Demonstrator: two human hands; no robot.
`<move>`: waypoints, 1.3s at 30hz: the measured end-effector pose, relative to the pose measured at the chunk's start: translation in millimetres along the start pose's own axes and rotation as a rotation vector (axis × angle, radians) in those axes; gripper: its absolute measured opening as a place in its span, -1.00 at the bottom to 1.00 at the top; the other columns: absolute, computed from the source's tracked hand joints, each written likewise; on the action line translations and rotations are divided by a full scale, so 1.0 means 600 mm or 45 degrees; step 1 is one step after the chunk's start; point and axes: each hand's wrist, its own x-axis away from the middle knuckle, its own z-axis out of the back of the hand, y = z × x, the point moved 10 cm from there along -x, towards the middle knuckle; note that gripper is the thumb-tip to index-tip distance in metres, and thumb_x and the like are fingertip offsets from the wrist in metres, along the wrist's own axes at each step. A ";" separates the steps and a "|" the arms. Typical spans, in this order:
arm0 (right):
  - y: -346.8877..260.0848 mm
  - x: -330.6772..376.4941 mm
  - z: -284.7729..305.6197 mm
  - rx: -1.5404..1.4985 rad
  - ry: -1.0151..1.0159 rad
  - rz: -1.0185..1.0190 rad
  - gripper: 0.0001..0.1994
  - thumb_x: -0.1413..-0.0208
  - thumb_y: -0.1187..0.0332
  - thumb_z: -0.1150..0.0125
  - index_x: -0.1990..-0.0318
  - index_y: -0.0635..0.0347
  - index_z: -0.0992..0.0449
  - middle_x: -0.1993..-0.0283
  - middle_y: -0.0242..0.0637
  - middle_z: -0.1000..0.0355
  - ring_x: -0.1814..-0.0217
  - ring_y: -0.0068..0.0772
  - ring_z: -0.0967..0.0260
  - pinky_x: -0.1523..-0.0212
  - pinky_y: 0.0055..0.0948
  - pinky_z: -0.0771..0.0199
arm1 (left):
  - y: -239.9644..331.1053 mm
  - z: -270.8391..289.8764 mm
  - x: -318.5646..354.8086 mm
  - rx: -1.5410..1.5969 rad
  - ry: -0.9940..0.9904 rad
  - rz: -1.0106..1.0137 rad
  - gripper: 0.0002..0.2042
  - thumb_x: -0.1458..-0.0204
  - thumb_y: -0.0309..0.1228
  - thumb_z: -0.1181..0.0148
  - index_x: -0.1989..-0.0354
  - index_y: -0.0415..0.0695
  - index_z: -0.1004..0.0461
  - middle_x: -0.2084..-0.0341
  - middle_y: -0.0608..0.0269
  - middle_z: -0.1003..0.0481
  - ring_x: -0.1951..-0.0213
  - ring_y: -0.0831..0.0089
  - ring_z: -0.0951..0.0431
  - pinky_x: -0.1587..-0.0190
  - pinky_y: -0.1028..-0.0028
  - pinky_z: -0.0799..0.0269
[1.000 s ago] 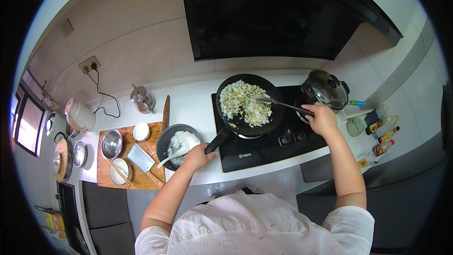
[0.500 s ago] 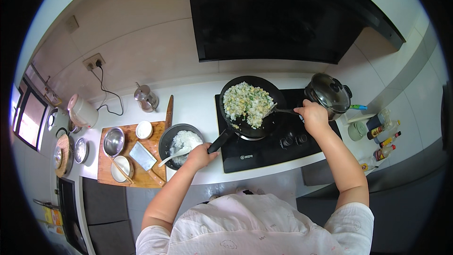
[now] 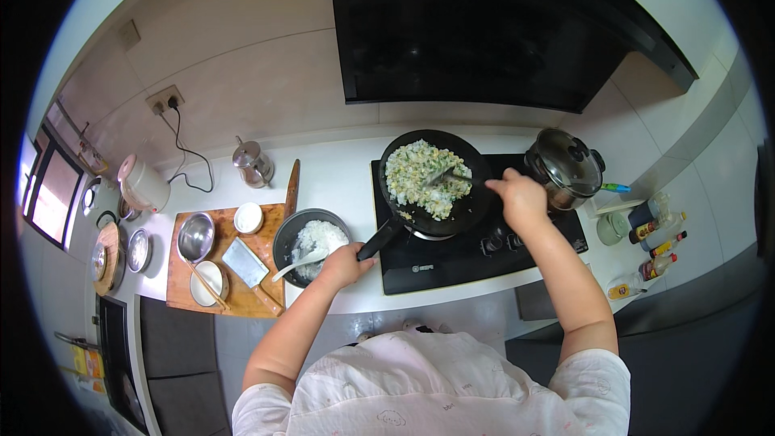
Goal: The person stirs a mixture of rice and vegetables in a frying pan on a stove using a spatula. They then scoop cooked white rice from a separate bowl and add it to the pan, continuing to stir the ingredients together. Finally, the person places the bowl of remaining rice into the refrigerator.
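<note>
Presently gripping the frying pan [image 3: 476,157] by its black handle [image 3: 379,241] with the left hand [image 3: 343,265], wrapped round the handle's end at the pan's near left. Clasping the dark shaft of a spatula [image 3: 460,178] in the right hand [image 3: 521,200], just off the pan's right edge and well apart from the left hand. Dipping the spatula's blade, slightly blurred, into a mix [image 3: 412,182] of white, yellow and green bits, heaped toward the pan's left and middle. Holding the pan over the left part of a black hob [image 3: 468,266].

Having just left of the pan's handle a dark round pot [image 3: 284,236], with white rice [image 3: 320,236] and a white spoon [image 3: 303,262] in it. Having farther left of the pan a wooden board [image 3: 230,234], bearing a cleaver [image 3: 245,262], a metal bowl [image 3: 195,236], a small white bowl [image 3: 249,217] and a larger white bowl [image 3: 207,281] with chopsticks [image 3: 219,300] across it. Facing, right of the pan, a glass-lidded pot [image 3: 569,163] and, farther right, a pale glass jar [image 3: 612,228] near several bottles.
</note>
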 end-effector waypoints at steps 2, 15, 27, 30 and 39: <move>-0.008 0.001 -0.035 -0.012 -0.103 -0.009 -0.77 0.07 0.44 -0.13 0.28 -0.12 -0.64 0.41 -0.30 -0.33 0.37 -0.20 -0.42 0.39 -0.23 -0.44 | -0.002 -0.002 -0.003 0.000 0.005 -0.012 -0.65 0.02 -0.12 -0.24 0.16 -0.10 -0.53 0.48 0.06 -0.56 0.40 0.18 -0.58 0.24 0.31 -0.45; -0.022 -0.062 -0.073 0.022 -0.035 -0.107 -0.73 0.05 0.44 -0.13 0.22 -0.16 -0.63 0.36 -0.31 -0.38 0.36 -0.21 -0.44 0.39 -0.28 -0.46 | -0.005 -0.004 0.003 0.073 -0.042 0.057 -0.66 0.03 -0.13 -0.24 0.18 -0.11 -0.53 0.52 0.08 -0.55 0.45 0.20 -0.57 0.29 0.32 -0.45; -0.015 -0.062 -0.049 0.056 -0.024 -0.068 -0.72 0.07 0.43 -0.16 0.19 -0.17 -0.62 0.31 -0.33 -0.36 0.34 -0.26 -0.43 0.39 -0.30 -0.47 | -0.019 -0.013 -0.006 0.186 -0.005 0.016 -0.66 0.03 -0.15 -0.28 0.21 -0.14 -0.51 0.71 0.29 -0.43 0.71 0.49 -0.41 0.56 0.43 -0.35; -0.015 -0.060 -0.048 0.034 -0.023 -0.061 -0.73 0.07 0.43 -0.16 0.20 -0.17 -0.62 0.32 -0.33 -0.36 0.33 -0.25 -0.44 0.37 -0.30 -0.47 | -0.015 -0.011 -0.004 0.120 -0.031 0.036 -0.67 0.01 -0.14 -0.25 0.19 -0.11 -0.51 0.69 0.26 -0.47 0.68 0.45 -0.47 0.50 0.41 -0.40; -0.004 -0.023 0.050 -0.061 -0.038 -0.023 -0.63 0.19 0.59 -0.13 0.21 -0.08 -0.63 0.38 -0.27 -0.35 0.35 -0.12 -0.42 0.38 -0.20 -0.42 | -0.013 -0.007 0.000 0.159 -0.001 0.030 -0.69 0.03 -0.15 -0.27 0.28 -0.14 -0.50 0.72 0.26 -0.44 0.69 0.44 -0.45 0.52 0.41 -0.38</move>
